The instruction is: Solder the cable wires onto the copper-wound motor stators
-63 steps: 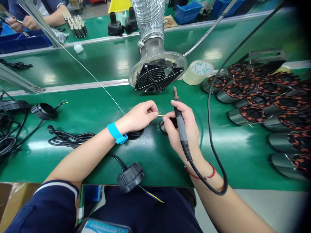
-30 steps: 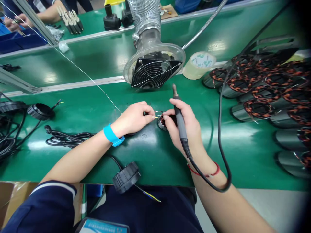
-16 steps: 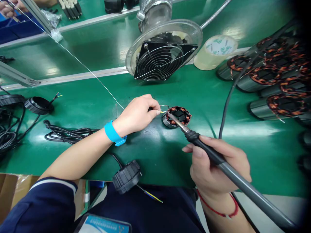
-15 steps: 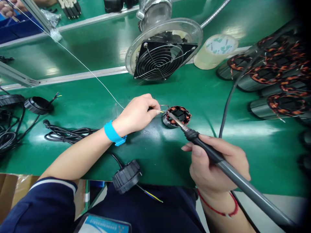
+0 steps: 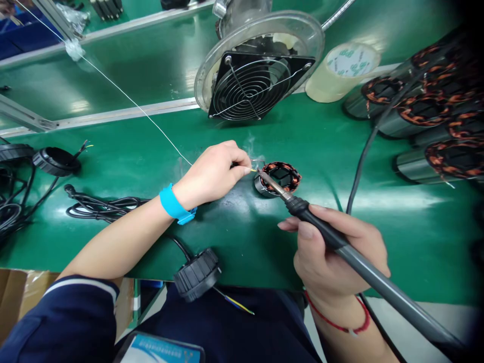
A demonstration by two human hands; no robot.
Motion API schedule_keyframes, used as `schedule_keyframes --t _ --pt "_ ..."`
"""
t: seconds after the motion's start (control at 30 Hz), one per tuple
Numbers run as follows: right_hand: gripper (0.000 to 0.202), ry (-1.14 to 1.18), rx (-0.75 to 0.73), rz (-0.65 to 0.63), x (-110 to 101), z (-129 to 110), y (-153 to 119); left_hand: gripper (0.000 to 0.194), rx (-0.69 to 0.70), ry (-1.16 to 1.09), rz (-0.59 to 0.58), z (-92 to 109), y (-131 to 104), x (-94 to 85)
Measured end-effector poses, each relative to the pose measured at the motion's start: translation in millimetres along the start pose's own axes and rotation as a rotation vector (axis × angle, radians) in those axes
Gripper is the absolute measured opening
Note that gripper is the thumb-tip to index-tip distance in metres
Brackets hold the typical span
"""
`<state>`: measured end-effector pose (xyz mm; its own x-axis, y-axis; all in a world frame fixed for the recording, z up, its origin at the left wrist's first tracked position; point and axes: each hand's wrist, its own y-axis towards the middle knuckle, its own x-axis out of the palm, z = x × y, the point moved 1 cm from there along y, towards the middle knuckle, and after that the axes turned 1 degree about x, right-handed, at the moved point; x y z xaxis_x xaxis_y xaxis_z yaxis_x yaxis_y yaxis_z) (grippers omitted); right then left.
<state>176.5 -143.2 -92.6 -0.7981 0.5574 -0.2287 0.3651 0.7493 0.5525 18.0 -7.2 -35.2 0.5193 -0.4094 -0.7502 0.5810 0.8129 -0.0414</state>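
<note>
Soldering seems in hand; the left hand (image 5: 215, 171) pinches a yellow wire (image 5: 253, 170) beside the stator (image 5: 282, 174) on the table (image 5: 234, 237); the right hand (image 5: 333, 272) grips the soldering iron (image 5: 353, 258); the next move calls for steadiness.

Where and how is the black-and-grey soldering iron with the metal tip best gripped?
Probably by the handle's black section, from the picture's lower right, as the right hand does. The soldering iron slants up to the left, its metal tip near the yellow wire with smoke rising, so that end is likely hot; the slim handle suits a wrapped grip.
</note>
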Motion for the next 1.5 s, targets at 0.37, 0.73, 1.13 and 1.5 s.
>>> schedule_keyframes --t 0.37,0.73,1.13,1.5 --pt "0.027 0.008 0.021 -0.016 0.6 -1.3 0.2 0.015 0.018 -0.011 0.009 -2.5 0.9 0.7" --pt "0.042 -0.064 0.039 -0.066 -2.4 -2.0 10.1 0.014 0.025 -0.02 0.019 -3.3 1.7 0.5" --pt "0.039 -0.176 0.023 -0.382 29.4 3.5 61.9 0.015 0.026 0.001 0.012 -1.7 1.7 -1.7" --pt "0.034 -0.268 0.011 -0.326 40.4 9.9 62.9 0.018 0.014 0.045 -0.01 1.8 1.3 -1.5"
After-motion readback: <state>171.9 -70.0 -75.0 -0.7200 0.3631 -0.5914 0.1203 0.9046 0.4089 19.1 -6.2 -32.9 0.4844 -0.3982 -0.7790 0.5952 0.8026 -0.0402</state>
